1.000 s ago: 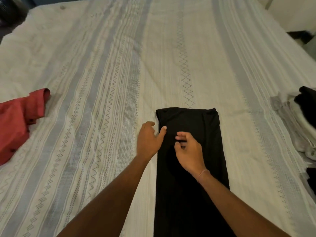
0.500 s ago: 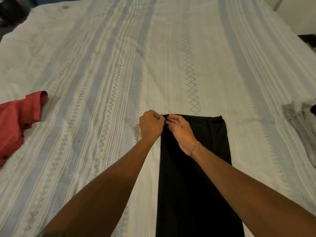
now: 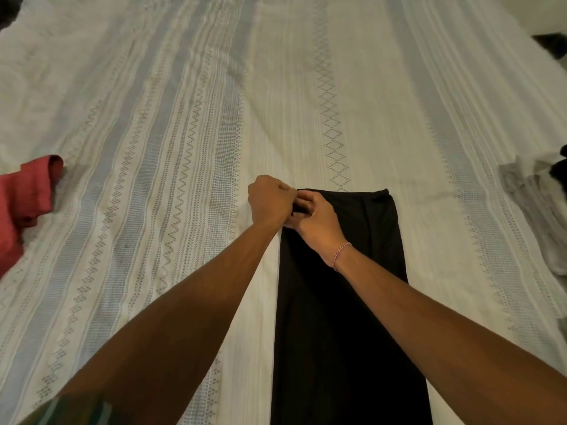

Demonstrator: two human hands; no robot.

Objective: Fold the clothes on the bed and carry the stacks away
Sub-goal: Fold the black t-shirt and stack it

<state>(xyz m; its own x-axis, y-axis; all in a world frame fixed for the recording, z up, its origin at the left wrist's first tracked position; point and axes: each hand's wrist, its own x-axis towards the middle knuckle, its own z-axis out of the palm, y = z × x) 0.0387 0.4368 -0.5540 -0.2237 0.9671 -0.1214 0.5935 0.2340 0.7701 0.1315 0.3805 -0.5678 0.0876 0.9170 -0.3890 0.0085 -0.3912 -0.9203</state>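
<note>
White bedspread (image 3: 306, 87) with grey woven stripes and zigzag and diamond bands fills nearly the whole view, running away from the camera; dark patches of room show only at the far left and far right corners.

Far left: red garment (image 3: 24, 204) lies crumpled at the frame edge, partly cut off, one rolled cuff or sleeve end pointing toward the centre; well apart from the hands.

Centre-left: left forearm reaches in from the lower left; left hand (image 3: 270, 199) is clenched into a fist at the far left corner of the black garment (image 3: 337, 317), fingers curled onto the cloth edge; the pinch itself is hidden behind the knuckles, but the cloth edge meets the fist.

Centre: black garment lies flat as a long narrow folded strip, near end running out of the bottom of the frame, far end squared off with a slight bump at its right corner; its left edge is straight.

Centre-right: right hand (image 3: 316, 222) sits just beside the left, touching it, fingers curled and pinching the same far left corner of the black cloth; thin beaded bracelet (image 3: 340, 251) on the right wrist.

Far right: pile of grey clothes (image 3: 534, 210) at the bed edge, with a scrap of black cloth (image 3: 560, 171) on top, both cut off by the frame.
</note>
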